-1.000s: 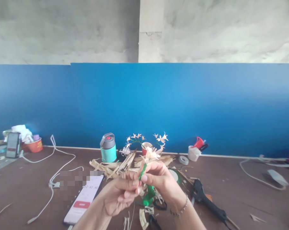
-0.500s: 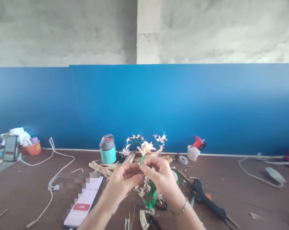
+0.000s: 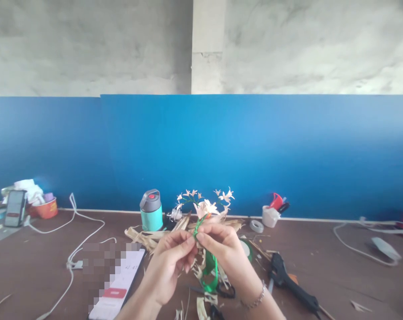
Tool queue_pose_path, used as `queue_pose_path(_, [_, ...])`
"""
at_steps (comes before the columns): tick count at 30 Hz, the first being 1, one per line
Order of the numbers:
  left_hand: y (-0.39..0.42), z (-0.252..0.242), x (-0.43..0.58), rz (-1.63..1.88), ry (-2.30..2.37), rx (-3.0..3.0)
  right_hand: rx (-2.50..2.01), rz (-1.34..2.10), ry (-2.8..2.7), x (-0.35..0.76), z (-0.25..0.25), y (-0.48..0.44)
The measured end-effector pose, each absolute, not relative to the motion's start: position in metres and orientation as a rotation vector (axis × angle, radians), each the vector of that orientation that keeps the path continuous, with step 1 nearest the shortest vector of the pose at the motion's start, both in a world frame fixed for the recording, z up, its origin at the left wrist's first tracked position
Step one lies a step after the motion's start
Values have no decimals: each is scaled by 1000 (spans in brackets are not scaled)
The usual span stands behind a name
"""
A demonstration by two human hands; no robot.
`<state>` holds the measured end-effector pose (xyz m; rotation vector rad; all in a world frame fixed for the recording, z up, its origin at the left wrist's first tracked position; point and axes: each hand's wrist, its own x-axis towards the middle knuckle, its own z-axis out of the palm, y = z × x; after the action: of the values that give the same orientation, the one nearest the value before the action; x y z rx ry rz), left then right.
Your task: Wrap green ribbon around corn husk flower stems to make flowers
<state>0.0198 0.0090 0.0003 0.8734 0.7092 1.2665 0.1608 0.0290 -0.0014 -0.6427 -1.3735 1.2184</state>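
A spray of pale handmade flowers stands upright between my hands, its small side blossoms arching left and right on thin green stalks. My left hand pinches the green-wrapped stem between thumb and forefinger. Close beside it, my right hand is closed on the same stem, thumb and forefinger meeting just below the blooms. Green tape hangs in a loop beneath my right hand. Behind that hand, a roll of green tape is partly hidden. The stem's lower end is covered by my fingers.
Dried husk strips lie beyond my hands, near a turquoise flask. A phone lies at left, by white cables. To the right are a black glue gun, a white cup and a white tape roll. Scissors lie below.
My left hand has moved up and right, its thumb now at the stem beside my right fingertips. The flowers have tilted slightly to the right. The view has shifted a little.
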Motion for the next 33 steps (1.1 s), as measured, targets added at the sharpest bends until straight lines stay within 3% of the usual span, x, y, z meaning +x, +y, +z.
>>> queue_pose_path(9, [13, -5, 11, 765, 295, 421, -593, 1259, -1394, 168, -1, 27])
queue_pose_path(17, [7, -8, 13, 621, 126, 369, -488, 1486, -1328, 167, -5, 26])
queue_pose_path(26, [11, -2, 18, 1129, 666, 886, -776, 947, -1597, 169, 3, 27])
queue_pose_path(33, [5, -2, 19, 1356, 1092, 1401, -917, 753, -1633, 163, 9, 21])
